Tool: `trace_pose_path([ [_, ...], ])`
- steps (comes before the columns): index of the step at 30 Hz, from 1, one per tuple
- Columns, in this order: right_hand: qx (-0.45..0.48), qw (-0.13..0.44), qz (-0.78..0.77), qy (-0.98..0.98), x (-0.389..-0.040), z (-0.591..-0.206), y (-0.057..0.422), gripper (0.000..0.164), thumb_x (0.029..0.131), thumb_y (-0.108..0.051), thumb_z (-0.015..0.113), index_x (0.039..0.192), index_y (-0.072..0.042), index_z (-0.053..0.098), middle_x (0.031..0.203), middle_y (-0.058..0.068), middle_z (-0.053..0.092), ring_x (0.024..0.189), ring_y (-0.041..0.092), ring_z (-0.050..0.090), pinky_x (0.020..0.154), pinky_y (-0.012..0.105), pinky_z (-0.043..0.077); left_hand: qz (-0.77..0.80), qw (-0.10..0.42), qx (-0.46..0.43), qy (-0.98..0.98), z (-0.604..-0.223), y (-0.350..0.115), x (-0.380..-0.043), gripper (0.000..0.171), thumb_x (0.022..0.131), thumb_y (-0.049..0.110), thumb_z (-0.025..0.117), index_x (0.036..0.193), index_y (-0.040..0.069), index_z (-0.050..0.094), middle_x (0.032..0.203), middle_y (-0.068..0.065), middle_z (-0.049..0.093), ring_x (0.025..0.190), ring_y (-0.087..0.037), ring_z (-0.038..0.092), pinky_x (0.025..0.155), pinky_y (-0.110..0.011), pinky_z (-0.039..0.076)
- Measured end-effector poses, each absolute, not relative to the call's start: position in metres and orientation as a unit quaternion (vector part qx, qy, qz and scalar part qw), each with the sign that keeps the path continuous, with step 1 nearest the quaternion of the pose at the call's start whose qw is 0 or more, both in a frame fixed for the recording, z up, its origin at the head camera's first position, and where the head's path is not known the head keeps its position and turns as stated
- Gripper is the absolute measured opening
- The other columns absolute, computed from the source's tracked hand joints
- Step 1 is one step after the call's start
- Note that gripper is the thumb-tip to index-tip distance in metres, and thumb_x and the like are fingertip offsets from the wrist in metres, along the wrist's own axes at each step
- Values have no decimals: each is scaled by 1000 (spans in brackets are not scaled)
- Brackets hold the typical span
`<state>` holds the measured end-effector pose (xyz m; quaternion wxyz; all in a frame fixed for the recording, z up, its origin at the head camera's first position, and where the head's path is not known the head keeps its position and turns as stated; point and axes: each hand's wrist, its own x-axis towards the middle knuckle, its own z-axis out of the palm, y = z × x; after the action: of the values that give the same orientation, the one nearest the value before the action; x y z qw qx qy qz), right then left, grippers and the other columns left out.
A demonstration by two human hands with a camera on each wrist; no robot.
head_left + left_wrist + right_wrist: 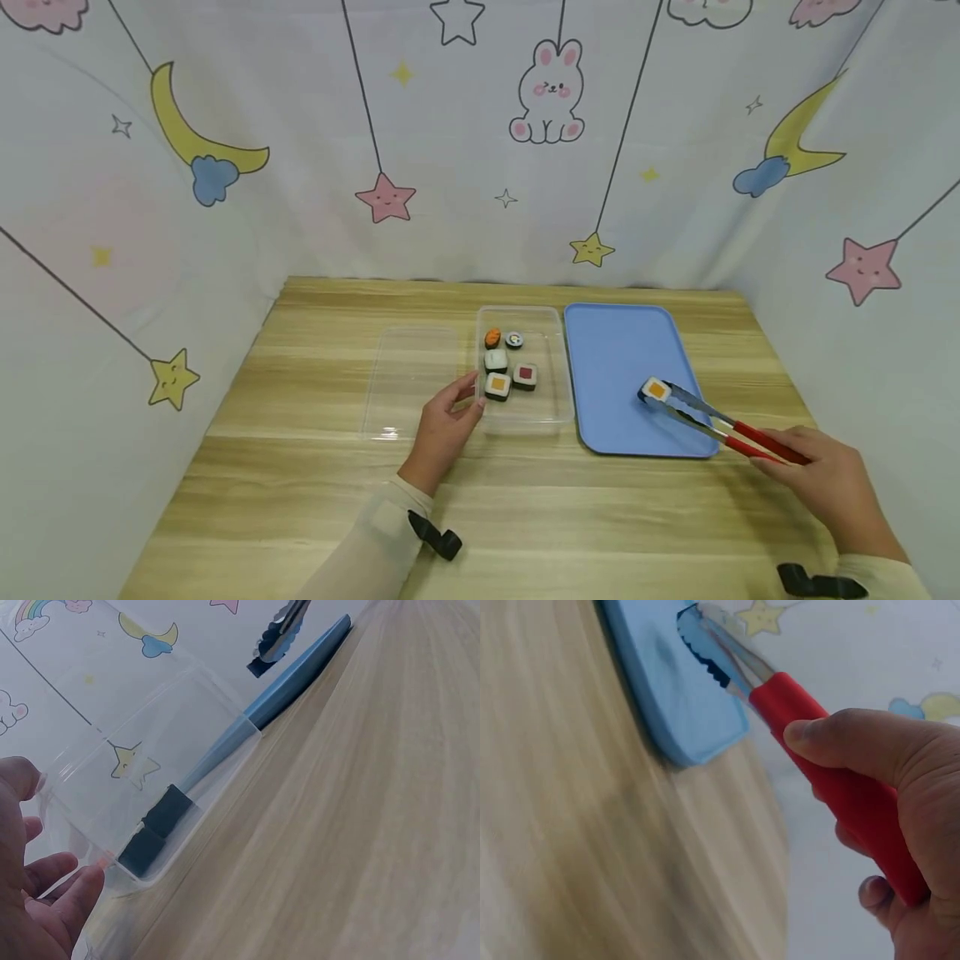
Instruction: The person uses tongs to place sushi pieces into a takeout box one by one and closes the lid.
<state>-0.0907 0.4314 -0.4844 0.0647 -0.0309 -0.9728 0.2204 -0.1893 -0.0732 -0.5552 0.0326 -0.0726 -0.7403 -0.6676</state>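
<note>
My left hand (444,427) holds the near left side of a clear plastic container (551,408), thumb and fingers at its wall. Inside lie several sushi pieces, among them one with an orange square centre (498,385), one with a dark red centre (525,376) and a small orange-topped one (492,337). In the right wrist view, my right hand (862,750) grips the red handles of metal tongs (795,712). Between the tong tips is another orange-centred sushi roll (656,389), over the blue tray (622,350) in the head view.
A clear plastic lid (412,375) lies on the wooden table (315,483) left of the container. The blue tray stands close to the container's right. White curtains (465,125) with stars, moons and a rabbit enclose the table's back and sides.
</note>
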Motion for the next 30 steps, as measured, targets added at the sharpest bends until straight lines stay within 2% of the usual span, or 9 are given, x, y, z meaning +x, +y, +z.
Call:
trace_pose_path([
  [4, -15, 86, 238, -967, -106, -473, 417, 48, 82, -33, 91, 120, -5, 78, 111, 17, 73, 87, 14, 59, 60, 15, 45, -670, 39, -78, -737, -559, -76, -191, 48, 98, 8, 73, 144, 3, 61, 145, -18, 60, 128, -35, 61, 98, -40, 59],
  [6, 0, 92, 247, -964, -117, -466, 406, 48, 83, -33, 90, 121, -6, 78, 112, 17, 72, 88, 15, 59, 60, 17, 47, -672, 39, -79, -736, -559, -78, -191, 47, 98, 8, 73, 144, 5, 62, 144, -17, 61, 128, -33, 61, 98, -38, 59],
  [11, 59, 98, 272, -955, -149, -450, 368, 46, 84, -30, 90, 122, -8, 78, 110, 14, 73, 91, 27, 61, 61, 21, 51, -675, 34, -83, -733, -556, -79, -189, 47, 98, 8, 72, 144, 3, 61, 143, -18, 61, 128, -34, 61, 98, -36, 58],
  [15, 119, 93, 260, -954, -177, -437, 332, 42, 83, -25, 90, 120, -9, 79, 109, 13, 72, 92, 30, 63, 63, 26, 55, -674, 28, -84, -734, -555, -78, -188, 49, 98, 9, 72, 145, 3, 60, 144, -18, 59, 129, -35, 60, 99, -38, 58],
  [17, 147, 86, 248, -954, -192, -432, 316, 40, 82, -21, 91, 118, -9, 80, 106, 12, 73, 90, 28, 63, 64, 29, 56, -674, 25, -81, -734, -556, -78, -188, 50, 98, 11, 72, 146, 4, 59, 145, -18, 59, 129, -34, 60, 100, -38, 58],
  [25, 210, 52, 145, -965, -240, -423, 266, 36, 82, -21, 90, 116, -11, 81, 96, 2, 71, 85, 24, 62, 69, 39, 56, -671, 30, -88, -736, -525, -77, -176, 47, 98, 1, 69, 143, -6, 57, 142, -29, 57, 128, -45, 58, 100, -45, 57],
  [30, 226, 19, 112, -967, -253, -417, 247, 29, 81, -21, 90, 109, -14, 83, 90, -2, 70, 79, 20, 61, 67, 38, 56, -660, 27, -81, -746, -538, -78, -182, 48, 98, 1, 69, 144, -4, 57, 144, -26, 58, 128, -42, 59, 100, -50, 57],
])
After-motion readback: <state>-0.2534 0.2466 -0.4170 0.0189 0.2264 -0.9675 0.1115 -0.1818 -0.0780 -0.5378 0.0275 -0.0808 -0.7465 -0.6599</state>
